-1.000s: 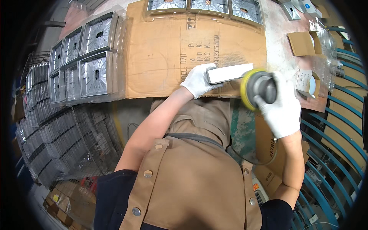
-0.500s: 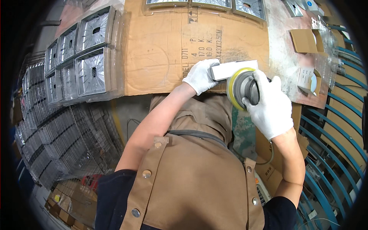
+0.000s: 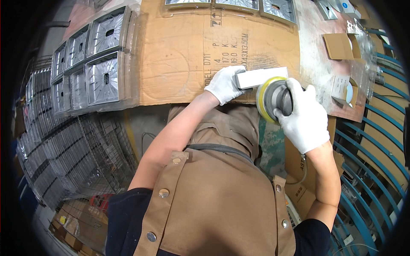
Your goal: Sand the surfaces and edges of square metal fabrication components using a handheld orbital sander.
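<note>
In a white glove, my left hand (image 3: 227, 84) grips the left end of a metal piece (image 3: 261, 77) whose long pale side faces up. The piece is held over the near edge of the cardboard sheet (image 3: 179, 51). My gloved right hand (image 3: 305, 117) is wrapped round a round orbital sander (image 3: 277, 100), dark grey with a yellow-rimmed pad. The pad is tilted against the near right side of the piece; whether it touches cannot be made out. A hose (image 3: 304, 168) hangs below my right wrist.
Square metal parts (image 3: 102, 79) sit in clear plastic trays at the left, with more along the far edge. Open small cardboard boxes (image 3: 341, 46) stand at the right. A wire cage (image 3: 102, 145) is at the lower left, blue bars (image 3: 371, 158) at the right.
The sander in my right hand has shifted slightly to the right along the metal piece. My left hand and the piece have barely moved.
</note>
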`<state>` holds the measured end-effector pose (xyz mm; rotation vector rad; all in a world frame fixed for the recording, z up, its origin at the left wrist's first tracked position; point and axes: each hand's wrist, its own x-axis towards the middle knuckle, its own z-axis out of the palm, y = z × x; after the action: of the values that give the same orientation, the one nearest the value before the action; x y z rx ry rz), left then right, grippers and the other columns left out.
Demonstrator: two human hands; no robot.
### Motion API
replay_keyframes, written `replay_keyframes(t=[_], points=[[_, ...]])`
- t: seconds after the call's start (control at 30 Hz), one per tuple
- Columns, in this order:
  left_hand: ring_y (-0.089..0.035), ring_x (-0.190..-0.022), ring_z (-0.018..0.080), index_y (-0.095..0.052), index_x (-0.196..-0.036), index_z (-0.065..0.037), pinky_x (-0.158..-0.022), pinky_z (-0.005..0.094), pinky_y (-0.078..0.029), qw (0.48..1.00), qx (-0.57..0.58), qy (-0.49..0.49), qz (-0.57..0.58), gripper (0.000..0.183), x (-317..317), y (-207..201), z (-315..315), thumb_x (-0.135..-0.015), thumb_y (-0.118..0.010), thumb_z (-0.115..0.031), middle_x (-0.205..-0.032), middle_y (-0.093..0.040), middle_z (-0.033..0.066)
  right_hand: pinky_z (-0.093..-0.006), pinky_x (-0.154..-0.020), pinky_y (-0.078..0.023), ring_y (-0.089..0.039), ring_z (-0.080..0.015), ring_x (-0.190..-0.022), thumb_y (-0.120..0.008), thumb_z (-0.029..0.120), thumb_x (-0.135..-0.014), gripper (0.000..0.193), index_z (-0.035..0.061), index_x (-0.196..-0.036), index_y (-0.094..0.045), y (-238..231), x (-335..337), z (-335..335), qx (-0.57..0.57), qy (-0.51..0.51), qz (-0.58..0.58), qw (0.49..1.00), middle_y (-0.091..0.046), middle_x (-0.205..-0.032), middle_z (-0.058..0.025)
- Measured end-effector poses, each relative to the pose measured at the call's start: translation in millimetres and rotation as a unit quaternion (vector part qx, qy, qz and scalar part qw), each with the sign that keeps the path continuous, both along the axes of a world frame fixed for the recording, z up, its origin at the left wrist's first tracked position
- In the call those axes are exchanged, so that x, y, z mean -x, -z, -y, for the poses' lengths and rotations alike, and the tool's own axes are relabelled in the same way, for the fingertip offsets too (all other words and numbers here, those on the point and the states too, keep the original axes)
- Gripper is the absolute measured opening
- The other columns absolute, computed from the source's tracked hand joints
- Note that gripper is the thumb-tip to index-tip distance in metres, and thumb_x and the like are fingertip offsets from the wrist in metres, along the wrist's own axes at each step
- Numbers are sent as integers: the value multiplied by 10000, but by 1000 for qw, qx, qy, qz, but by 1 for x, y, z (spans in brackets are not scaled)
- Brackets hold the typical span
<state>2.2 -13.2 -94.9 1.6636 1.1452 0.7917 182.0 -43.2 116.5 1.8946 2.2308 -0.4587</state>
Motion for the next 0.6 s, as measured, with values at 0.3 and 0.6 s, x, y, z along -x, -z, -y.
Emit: replay_keyframes(t=[0.3, 0.6], points=[[-677, -869, 341, -652, -954, -76, -779, 399, -548, 1000, -15, -10, -12, 266, 0, 6, 1, -778, -812, -192, -893, -693, 140, -472, -800, -558, -654, -439, -898, -822, 184, -771, 713, 161, -1406, -496, 2, 8, -6, 11, -22, -8, 1000, -557, -1072, -231], [-663, -834, 356, -651, -937, -89, -745, 397, -537, 998, 29, -10, 56, 311, -2, 5, 2, -752, -850, -240, -875, -686, 140, -488, -901, -532, -643, -458, -1004, -777, 245, -811, 668, 145, -1402, -485, 8, -39, -23, -58, 6, -2, 998, -569, -1177, -281]])
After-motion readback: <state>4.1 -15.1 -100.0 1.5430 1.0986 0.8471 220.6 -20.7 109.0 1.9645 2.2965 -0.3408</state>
